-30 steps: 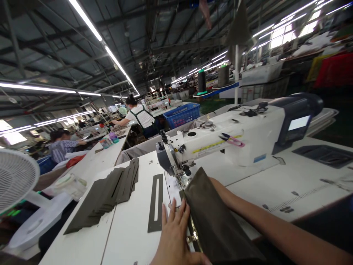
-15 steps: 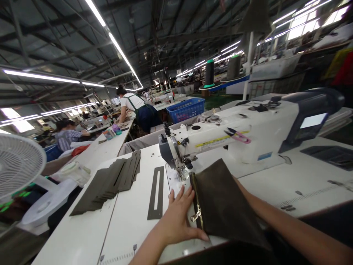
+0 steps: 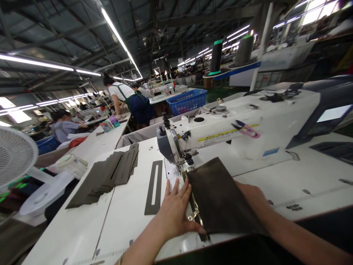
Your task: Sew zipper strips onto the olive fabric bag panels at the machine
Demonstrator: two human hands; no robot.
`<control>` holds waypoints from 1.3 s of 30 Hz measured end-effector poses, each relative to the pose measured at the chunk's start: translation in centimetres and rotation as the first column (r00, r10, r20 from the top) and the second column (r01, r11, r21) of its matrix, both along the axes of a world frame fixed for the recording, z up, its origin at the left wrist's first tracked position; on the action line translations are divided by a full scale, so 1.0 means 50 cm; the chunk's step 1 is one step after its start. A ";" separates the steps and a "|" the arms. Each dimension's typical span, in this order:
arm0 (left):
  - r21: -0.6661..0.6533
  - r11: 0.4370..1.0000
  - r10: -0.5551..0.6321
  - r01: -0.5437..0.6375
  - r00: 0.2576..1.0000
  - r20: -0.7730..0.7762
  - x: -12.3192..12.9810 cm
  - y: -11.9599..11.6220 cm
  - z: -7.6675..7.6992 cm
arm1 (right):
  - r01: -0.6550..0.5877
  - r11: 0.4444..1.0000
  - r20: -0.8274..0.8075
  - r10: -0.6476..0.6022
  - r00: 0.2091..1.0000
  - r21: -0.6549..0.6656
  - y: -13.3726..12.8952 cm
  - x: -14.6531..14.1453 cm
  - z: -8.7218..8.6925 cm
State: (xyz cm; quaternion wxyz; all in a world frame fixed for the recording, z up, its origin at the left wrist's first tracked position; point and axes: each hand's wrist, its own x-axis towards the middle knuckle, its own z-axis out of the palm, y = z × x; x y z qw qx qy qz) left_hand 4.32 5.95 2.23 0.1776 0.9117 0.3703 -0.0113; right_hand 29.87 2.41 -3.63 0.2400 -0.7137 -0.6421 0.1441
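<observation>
A dark brown fabric panel (image 3: 220, 198) with a gold-toothed zipper (image 3: 196, 210) along its left edge lies on the white sewing table. The zipper's far end reaches the needle and presser foot of the sewing machine (image 3: 234, 125). My left hand (image 3: 173, 211) rests flat with fingers spread, its fingertips and thumb touching the zipper edge on either side of the gold pull. At the panel's right side is my right hand (image 3: 250, 195); the panel covers its fingers, so I cannot see their grip. To the left lies a slotted brown strip (image 3: 148, 198).
A fanned stack of brown pieces (image 3: 103, 178) lies further left, near a white fan (image 3: 16, 158). Pink-handled thread snips (image 3: 248, 130) lie on the machine arm. Thread cones (image 3: 216, 57) and a blue crate (image 3: 186, 103) stand behind. Two co-workers (image 3: 129, 97) work at other tables.
The panel and zipper have moved forward, bringing the zipper's far end to the presser foot. Both hands have moved with them. More of my right hand shows now. The view has shifted slightly.
</observation>
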 end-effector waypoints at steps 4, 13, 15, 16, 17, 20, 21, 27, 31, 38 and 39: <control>0.002 1.000 0.011 -0.011 1.000 -0.006 0.003 0.002 -0.001 | 0.103 0.984 0.323 -0.145 0.935 0.145 0.005 0.055 0.052; 0.040 0.999 0.031 -0.030 0.999 -0.040 0.004 0.003 0.001 | -0.494 0.808 0.467 0.318 0.825 0.322 0.011 -0.115 0.008; 0.039 0.999 0.036 -0.035 0.999 -0.022 0.002 0.000 -0.003 | -0.404 0.868 0.461 0.244 0.853 0.289 0.020 -0.092 -0.028; 0.034 0.999 0.035 -0.034 0.999 -0.013 0.001 -0.002 -0.006 | -0.348 0.890 0.453 0.190 0.871 0.294 0.025 -0.077 -0.037; 0.032 0.999 0.032 -0.032 0.999 -0.003 -0.001 -0.003 -0.008 | -0.294 0.900 0.443 0.131 0.887 0.321 0.031 -0.065 -0.039; 0.044 0.998 0.033 -0.035 0.999 0.033 -0.002 -0.005 -0.012 | -0.303 0.873 0.444 0.114 0.889 0.382 0.043 -0.068 -0.020; 0.050 0.998 0.034 -0.036 0.999 0.040 -0.002 -0.004 -0.012 | -0.355 0.854 0.454 0.162 0.876 0.380 0.045 -0.081 -0.013; 0.051 0.997 0.060 -0.063 0.997 0.058 -0.001 -0.007 -0.006 | -0.527 0.803 0.487 0.354 0.798 0.279 0.056 -0.145 -0.035; 0.057 0.991 0.115 -0.123 0.985 0.127 -0.010 -0.067 -0.019 | -0.521 0.812 0.485 0.355 0.799 0.264 0.058 -0.137 -0.045; 0.135 0.986 0.069 -0.094 0.981 0.182 -0.086 -0.131 -0.021 | -0.555 0.782 0.510 0.368 0.778 0.283 0.059 -0.138 -0.040; 0.200 0.964 0.143 -0.178 0.974 0.174 -0.107 -0.121 -0.017 | -0.577 0.766 0.520 0.382 0.764 0.284 0.062 -0.137 -0.042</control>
